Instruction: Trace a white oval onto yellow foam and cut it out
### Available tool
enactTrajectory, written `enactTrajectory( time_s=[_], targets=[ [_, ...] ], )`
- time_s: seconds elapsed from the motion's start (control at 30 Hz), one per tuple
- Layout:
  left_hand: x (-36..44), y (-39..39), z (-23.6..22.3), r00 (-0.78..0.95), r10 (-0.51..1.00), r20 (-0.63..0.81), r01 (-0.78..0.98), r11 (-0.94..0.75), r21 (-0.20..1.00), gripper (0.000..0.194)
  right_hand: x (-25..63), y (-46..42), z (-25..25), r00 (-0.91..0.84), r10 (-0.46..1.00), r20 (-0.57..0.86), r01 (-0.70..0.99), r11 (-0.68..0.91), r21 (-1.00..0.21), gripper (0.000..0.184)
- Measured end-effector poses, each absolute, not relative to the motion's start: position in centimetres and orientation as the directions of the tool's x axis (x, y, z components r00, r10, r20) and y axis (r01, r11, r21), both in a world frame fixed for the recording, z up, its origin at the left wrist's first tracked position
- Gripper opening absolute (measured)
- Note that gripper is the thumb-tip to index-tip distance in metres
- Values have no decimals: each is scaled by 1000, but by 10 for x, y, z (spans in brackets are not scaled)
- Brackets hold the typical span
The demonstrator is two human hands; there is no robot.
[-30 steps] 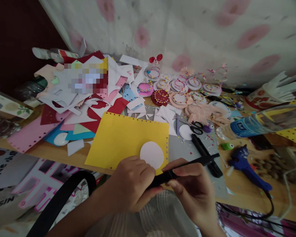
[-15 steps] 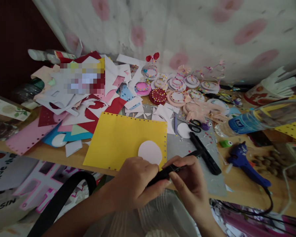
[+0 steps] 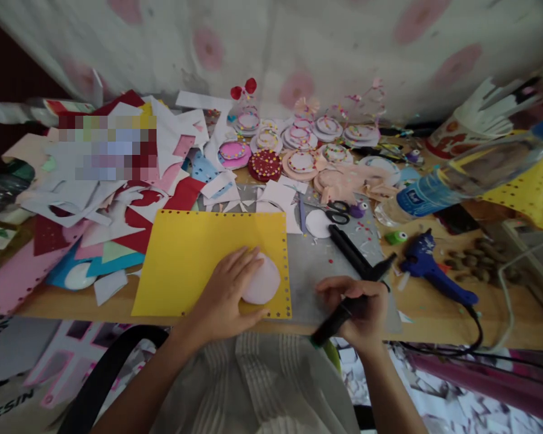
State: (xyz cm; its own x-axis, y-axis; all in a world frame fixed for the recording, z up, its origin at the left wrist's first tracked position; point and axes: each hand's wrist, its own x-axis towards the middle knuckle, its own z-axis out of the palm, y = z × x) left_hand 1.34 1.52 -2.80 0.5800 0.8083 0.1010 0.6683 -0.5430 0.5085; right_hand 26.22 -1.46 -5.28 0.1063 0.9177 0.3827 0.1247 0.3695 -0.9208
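My left hand (image 3: 228,289) lies palm down with fingers stretched over the left part of a pale pinkish-white disc (image 3: 263,280). The disc rests on a yellow sheet (image 3: 176,259) with small holes punched along its edges. Over the grey mat to the right, my right hand (image 3: 362,304) is closed around a thick black marker-like pen (image 3: 337,322). One end points up and right, and the lower end shows a little green. Just beyond that hand, a black bar-shaped tool (image 3: 347,246) lies on the mat, partly hidden.
Cut paper and foam scraps (image 3: 113,205) heap up at the left. Decorated round pieces (image 3: 301,161) stand at the back. Black-handled scissors (image 3: 338,212), a blue glue gun (image 3: 434,268) and a tilted water bottle (image 3: 425,193) are to the right.
My hands have separated. The left has let go of the black pen and spread onto the disc; the right has moved right, still holding the pen.
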Motion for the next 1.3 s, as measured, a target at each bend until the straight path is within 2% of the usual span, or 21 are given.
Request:
enactTrajectory(
  time_s=[0.13,0.37,0.67,1.07,1.17,1.3],
  targets=[
    [14,17,-37,616,786,50,685,-566,459,66,265,-12,-61,83,927,366,186,346,-919,27],
    [14,21,-42,644,765,-12,706,-588,395,63,269,-11,-58,70,955,288,107,280,-954,23],
    [11,22,-37,643,763,-63,712,-566,415,54,274,-12,-64,98,970,224,-40,229,-973,24],
    [12,23,-33,652,753,-85,714,-574,401,49,277,-12,-63,74,981,181,-9,182,-983,22],
    [14,25,-27,654,749,-105,726,-583,364,45,276,-13,-62,85,984,156,4,157,-988,21],
    [19,24,-21,661,749,-46,732,-629,261,41,275,-12,-60,106,982,155,5,155,-988,23]
  ],
)
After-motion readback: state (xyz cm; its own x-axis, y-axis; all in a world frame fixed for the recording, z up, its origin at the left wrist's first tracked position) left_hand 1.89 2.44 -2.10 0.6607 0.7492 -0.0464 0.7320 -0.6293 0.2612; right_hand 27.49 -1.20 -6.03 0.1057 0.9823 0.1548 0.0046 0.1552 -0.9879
